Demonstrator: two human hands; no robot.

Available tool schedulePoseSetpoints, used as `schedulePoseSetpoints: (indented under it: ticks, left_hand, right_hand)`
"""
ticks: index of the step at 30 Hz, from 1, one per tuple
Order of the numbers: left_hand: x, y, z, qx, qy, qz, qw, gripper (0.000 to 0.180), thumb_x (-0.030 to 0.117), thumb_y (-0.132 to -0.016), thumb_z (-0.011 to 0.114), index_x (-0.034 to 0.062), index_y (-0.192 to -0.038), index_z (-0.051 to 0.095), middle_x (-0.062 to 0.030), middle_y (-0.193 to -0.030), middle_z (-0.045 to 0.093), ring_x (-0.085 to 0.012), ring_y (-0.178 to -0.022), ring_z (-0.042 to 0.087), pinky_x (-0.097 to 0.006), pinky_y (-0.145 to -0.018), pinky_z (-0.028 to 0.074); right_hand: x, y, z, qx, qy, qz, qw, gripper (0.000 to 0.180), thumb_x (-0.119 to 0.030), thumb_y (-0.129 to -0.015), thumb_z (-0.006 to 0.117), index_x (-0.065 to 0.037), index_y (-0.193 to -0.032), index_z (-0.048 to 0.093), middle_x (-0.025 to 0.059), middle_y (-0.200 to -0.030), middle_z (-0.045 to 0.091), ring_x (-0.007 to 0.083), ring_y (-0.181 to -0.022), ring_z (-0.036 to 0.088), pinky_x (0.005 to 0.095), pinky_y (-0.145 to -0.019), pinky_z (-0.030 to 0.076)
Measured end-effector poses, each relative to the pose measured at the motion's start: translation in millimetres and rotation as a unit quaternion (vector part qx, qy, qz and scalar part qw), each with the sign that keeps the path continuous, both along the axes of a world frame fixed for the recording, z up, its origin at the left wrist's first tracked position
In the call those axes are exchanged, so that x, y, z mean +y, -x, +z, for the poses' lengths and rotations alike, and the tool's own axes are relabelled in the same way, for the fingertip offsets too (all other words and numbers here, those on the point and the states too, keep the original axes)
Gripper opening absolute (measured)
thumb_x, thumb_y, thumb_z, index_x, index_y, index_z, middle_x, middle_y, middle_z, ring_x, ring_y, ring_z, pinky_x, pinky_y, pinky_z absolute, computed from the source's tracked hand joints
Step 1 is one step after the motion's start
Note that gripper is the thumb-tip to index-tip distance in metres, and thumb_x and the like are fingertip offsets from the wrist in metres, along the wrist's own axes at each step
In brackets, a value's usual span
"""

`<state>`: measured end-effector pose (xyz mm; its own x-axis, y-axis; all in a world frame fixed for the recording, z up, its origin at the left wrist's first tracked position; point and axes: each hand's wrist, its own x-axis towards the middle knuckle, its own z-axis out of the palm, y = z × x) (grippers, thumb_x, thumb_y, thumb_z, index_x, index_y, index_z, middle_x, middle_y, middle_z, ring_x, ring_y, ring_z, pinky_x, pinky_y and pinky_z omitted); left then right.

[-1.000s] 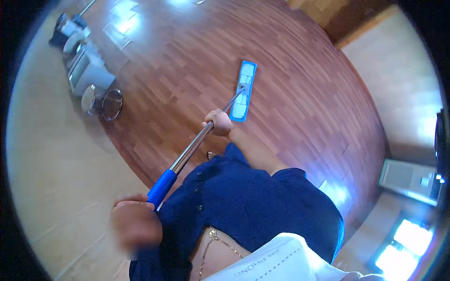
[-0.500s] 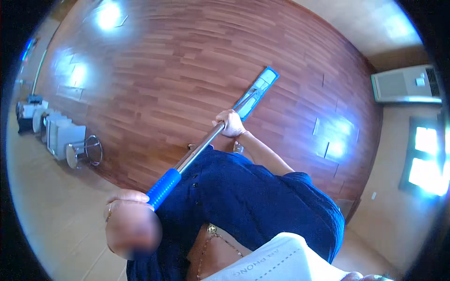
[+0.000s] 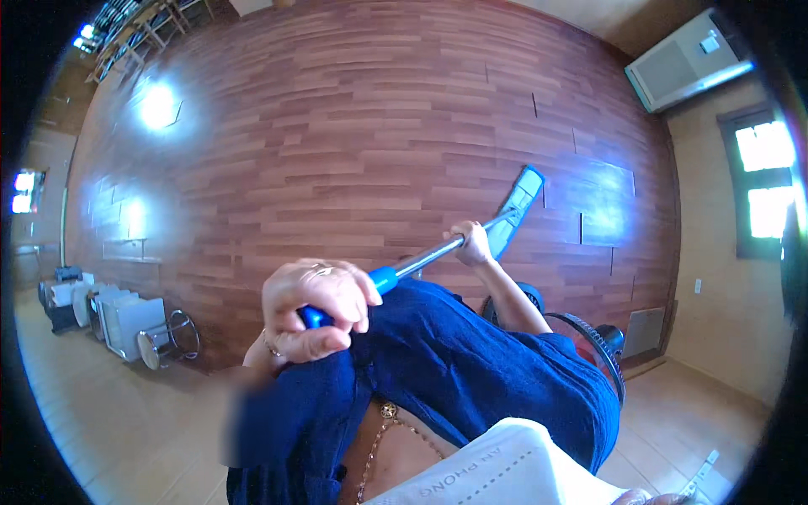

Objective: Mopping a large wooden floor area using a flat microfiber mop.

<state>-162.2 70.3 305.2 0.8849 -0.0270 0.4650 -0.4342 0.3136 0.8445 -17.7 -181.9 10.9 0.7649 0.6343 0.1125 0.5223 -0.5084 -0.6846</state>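
Stretching across most of the view, it's the reddish-brown plank floor (image 3: pixel 353 151), gleaming with light at left and right! Next in bulk comes the person's navy shirt (image 3: pixel 471 370), filling the lower middle. Then the mop (image 3: pixel 417 263), slanting away from the chest toward the right: its flat, blue-edged head (image 3: pixel 515 206) is down on the planks, just left of a bright patch of glare (image 3: pixel 608 202), and its blue grip (image 3: pixel 385 279) is up at the near end. Over at upper right, a pale boxy unit (image 3: pixel 686 67), with a bright window (image 3: pixel 764 181) just below it. Far left, white furniture (image 3: pixel 139 324), a round-seated stool (image 3: pixel 150 349) right beside it. Now the hands! The left hand (image 3: pixel 316 303) looms large, fingers curled around the grip, whose rounded end shows between fingers and thumb. The right hand (image 3: pixel 471 244) is farther along, near the head, wrapped around the metal pole (image 3: pixel 442 251). And smallest, a gold ring (image 3: pixel 318 269) on the left hand!
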Motion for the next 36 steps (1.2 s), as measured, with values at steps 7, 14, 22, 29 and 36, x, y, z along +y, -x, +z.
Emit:
schedulePoseSetpoints:
  ticks: [7,14,22,29,36]
  left_hand:
    - [-18.9,-52.1,-13.7,0.028,-0.021,-0.271,0.962,0.024,0.024,-0.075,0.072,0.0019,-0.085,0.067,-0.0064,-0.073,0.065,-0.0191,-0.07,0.061,-0.036,-0.086,0.044]
    - [-36.2,-40.7,-28.1,0.062,-0.12,-0.267,0.954,0.023,0.024,-0.082,0.066,0.003,-0.073,0.067,-0.0063,-0.07,0.064,-0.0221,-0.072,0.057,-0.037,-0.08,0.042]
    - [-29.0,-35.8,-33.6,0.017,-0.184,-0.185,0.965,0.039,0.033,-0.091,0.057,0.0021,-0.067,0.061,-0.0061,-0.063,0.057,-0.0184,-0.064,0.051,-0.033,-0.066,0.04]
    - [-7.2,-0.8,-31.0,0.026,-0.196,0.009,0.98,0.034,0.026,-0.095,0.053,0.0021,-0.07,0.058,-0.0058,-0.061,0.054,-0.0172,-0.059,0.049,-0.032,-0.058,0.037]
    - [5.7,53.3,-11.3,0.03,-0.22,0.219,0.95,0.019,0.011,-0.087,0.055,0.0015,-0.072,0.057,-0.0107,-0.068,0.058,-0.026,-0.064,0.056,-0.035,-0.06,0.04]
  right_hand:
    - [-62.2,6.5,-42.2,-0.022,-0.095,-0.093,0.991,0.02,-0.015,-0.066,0.077,-0.009,-0.065,0.058,0.01,-0.072,0.062,0.0351,-0.073,0.059,0.0446,-0.067,0.046]
    - [-64.4,-9.7,-31.0,-0.013,-0.053,-0.079,0.995,0.018,-0.014,-0.071,0.072,-0.006,-0.061,0.058,0.0139,-0.064,0.058,0.0345,-0.063,0.058,0.0412,-0.06,0.047]
    - [-10.8,-66.3,-61.1,-0.097,-0.001,-0.016,0.995,0.021,-0.025,-0.069,0.075,-0.01,-0.068,0.059,0.0069,-0.079,0.061,0.0305,-0.084,0.058,0.0437,-0.076,0.045]
    - [111.9,-92.1,-37.7,-0.1,-0.057,0.168,0.979,0.026,-0.03,-0.07,0.076,-0.01,-0.076,0.06,0.0141,-0.072,0.059,0.0357,-0.074,0.057,0.0437,-0.072,0.045]
    - [228.1,-38.8,-24.3,0.035,-0.055,0.347,0.935,0.029,-0.032,-0.07,0.074,-0.009,-0.082,0.06,0.0157,-0.081,0.065,0.0343,-0.08,0.063,0.0448,-0.068,0.05]
